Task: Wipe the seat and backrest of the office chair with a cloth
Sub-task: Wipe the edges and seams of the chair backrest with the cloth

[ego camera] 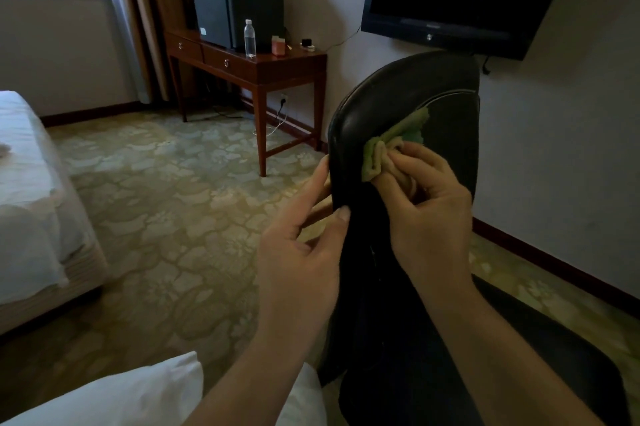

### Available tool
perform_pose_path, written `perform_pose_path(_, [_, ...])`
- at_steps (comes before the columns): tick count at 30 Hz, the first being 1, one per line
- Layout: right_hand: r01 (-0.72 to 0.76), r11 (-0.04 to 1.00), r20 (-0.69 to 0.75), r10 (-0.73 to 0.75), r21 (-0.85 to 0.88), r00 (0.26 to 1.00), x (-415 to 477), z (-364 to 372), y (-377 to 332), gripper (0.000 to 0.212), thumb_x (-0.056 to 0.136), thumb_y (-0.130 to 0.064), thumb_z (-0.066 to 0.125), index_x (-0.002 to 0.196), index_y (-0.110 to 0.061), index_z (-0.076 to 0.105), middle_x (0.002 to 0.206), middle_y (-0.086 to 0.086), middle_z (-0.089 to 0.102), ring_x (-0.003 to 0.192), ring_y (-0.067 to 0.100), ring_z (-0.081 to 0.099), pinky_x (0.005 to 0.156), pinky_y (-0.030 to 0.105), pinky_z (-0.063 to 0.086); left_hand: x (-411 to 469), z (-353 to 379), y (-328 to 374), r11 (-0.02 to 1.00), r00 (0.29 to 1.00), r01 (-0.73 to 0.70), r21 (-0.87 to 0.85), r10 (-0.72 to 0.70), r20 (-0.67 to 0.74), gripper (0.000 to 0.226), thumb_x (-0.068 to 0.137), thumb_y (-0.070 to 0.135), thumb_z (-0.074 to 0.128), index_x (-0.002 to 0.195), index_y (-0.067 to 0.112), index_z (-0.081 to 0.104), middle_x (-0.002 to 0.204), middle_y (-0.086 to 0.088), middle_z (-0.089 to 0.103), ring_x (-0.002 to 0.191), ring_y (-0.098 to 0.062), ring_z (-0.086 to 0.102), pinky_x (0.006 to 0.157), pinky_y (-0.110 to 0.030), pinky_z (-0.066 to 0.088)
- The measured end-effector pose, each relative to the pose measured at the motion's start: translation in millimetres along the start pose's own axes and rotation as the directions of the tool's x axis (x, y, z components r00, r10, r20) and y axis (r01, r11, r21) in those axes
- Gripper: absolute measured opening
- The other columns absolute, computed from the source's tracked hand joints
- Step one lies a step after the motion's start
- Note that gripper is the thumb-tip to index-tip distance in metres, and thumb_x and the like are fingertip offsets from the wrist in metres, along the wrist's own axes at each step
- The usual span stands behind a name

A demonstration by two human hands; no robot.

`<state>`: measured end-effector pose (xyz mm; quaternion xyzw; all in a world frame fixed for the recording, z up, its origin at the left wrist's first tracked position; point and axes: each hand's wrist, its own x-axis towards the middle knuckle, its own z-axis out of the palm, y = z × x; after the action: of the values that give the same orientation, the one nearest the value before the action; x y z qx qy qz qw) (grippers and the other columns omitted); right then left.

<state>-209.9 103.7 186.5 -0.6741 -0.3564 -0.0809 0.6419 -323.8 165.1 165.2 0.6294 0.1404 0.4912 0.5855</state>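
Step in hand: wiping the backrest [398, 89], upper part. The chair stands right of centre, and the backrest is seen nearly edge-on. Right hand [426, 211] has its fingers curled round a bunched green-yellow cloth [391, 141] and presses it on the padded face, with the loose end trailing toward 1 o'clock. Left hand [304, 235], at 9 o'clock of the cloth, pinches the backrest's side edge, thumb on the front and fingers behind, steadying it. To do it well, probably: hold that brace so the chair doesn't swivel, flatten the wad for more contact, and stroke from the top rim at 12 down toward 6 in overlapping passes, including the stitched seam and edge. Seat [561, 356] at 5 o'clock looks not yet reached; likely next.
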Motion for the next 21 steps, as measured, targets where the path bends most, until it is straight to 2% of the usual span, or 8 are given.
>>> perform_pose_path(3, [0.022, 0.999, 0.003, -0.022, -0.045, 1.000, 25, -5, 7, 0.025, 0.093, -0.019, 0.068, 0.113, -0.033, 0.066, 0.127, -0.009, 0.062, 0.109, -0.013, 0.056, 0.095, 0.008, 0.046, 0, 4, 0, 1.000, 1.000, -0.003, 0.022, 0.003, -0.027, 0.058, 0.093, -0.003, 0.068, 0.132, 0.039, 0.059, 0.117, 0.013, 0.074, 0.108, -0.002, 0.070, 0.081, -0.014, 0.057])
perform_pose_path(6, [-0.002, 0.998, 0.007, 0.003, -0.055, 1.000, 49, -11, 12, 0.026, 0.094, -0.019, 0.066, 0.117, -0.033, 0.064, 0.130, -0.006, 0.063, 0.108, -0.016, 0.054, 0.100, 0.008, 0.043, 2, 5, -1, 0.999, 0.999, -0.014, 0.034, 0.015, -0.031, 0.059, 0.092, -0.003, 0.068, 0.131, 0.041, 0.059, 0.115, 0.016, 0.074, 0.107, 0.000, 0.070, 0.081, -0.014, 0.057])
perform_pose_path(9, [-0.014, 0.999, 0.022, 0.015, -0.044, 1.000, 46, -10, 11, 0.022, 0.096, -0.020, 0.064, 0.112, -0.035, 0.066, 0.130, -0.008, 0.063, 0.109, -0.016, 0.054, 0.099, 0.007, 0.042, 2, 5, -3, 0.999, 0.999, -0.017, 0.042, 0.019, -0.037, 0.057, 0.093, -0.002, 0.068, 0.132, 0.039, 0.059, 0.117, 0.011, 0.074, 0.107, -0.001, 0.070, 0.081, -0.014, 0.057])
perform_pose_path(10, [-0.005, 0.999, 0.021, 0.006, -0.032, 1.000, 38, -8, 9, 0.022, 0.096, -0.020, 0.064, 0.110, -0.036, 0.068, 0.130, -0.010, 0.063, 0.112, -0.014, 0.055, 0.101, 0.011, 0.044, 2, 5, -3, 0.999, 0.999, -0.020, 0.050, 0.022, -0.036, 0.057, 0.093, -0.001, 0.067, 0.134, 0.038, 0.058, 0.120, 0.008, 0.073, 0.108, -0.002, 0.070, 0.082, -0.015, 0.057])
perform_pose_path(14, [0.042, 0.999, 0.060, -0.042, 0.006, 0.997, 2, -1, 13, 0.024, 0.094, -0.019, 0.065, 0.116, -0.027, 0.072, 0.138, -0.014, 0.059, 0.130, 0.002, 0.051, 0.111, 0.039, 0.044, 1, 6, -5, 0.998, 0.999, -0.016, 0.060, 0.018, -0.027, 0.057, 0.095, 0.001, 0.066, 0.138, 0.037, 0.057, 0.125, 0.004, 0.070, 0.111, -0.004, 0.069, 0.085, -0.017, 0.057])
perform_pose_path(16, [0.084, 0.996, 0.070, -0.083, -0.002, 0.994, -1, -1, 18, 0.025, 0.095, -0.020, 0.065, 0.118, -0.025, 0.072, 0.141, -0.013, 0.057, 0.132, 0.009, 0.051, 0.109, 0.044, 0.045, 0, 6, -5, 0.997, 0.999, -0.024, 0.075, 0.026, -0.027, 0.057, 0.095, 0.001, 0.065, 0.139, 0.037, 0.056, 0.126, 0.006, 0.070, 0.112, -0.003, 0.068, 0.086, -0.016, 0.057])
perform_pose_path(19, [0.151, 0.988, 0.064, -0.148, -0.044, 0.987, 13, -6, 17, 0.022, 0.095, -0.018, 0.065, 0.113, -0.028, 0.072, 0.135, -0.009, 0.062, 0.124, 0.001, 0.057, 0.106, 0.038, 0.049, 0, 7, -4, 0.996, 0.999, -0.025, 0.081, 0.029, -0.041, 0.056, 0.095, 0.002, 0.066, 0.136, 0.040, 0.056, 0.125, 0.007, 0.070, 0.110, 0.001, 0.068, 0.084, -0.012, 0.055])
perform_pose_path(21, [0.161, 0.986, 0.067, -0.157, -0.047, 0.985, 26, -10, 14, 0.026, 0.094, -0.016, 0.066, 0.109, -0.037, 0.068, 0.127, -0.017, 0.063, 0.116, -0.005, 0.059, 0.104, 0.032, 0.050, 1, 8, -3, 0.995, 0.998, -0.030, 0.093, 0.035, -0.049, 0.057, 0.095, 0.002, 0.067, 0.133, 0.042, 0.057, 0.124, 0.008, 0.071, 0.109, 0.003, 0.068, 0.082, -0.010, 0.054])
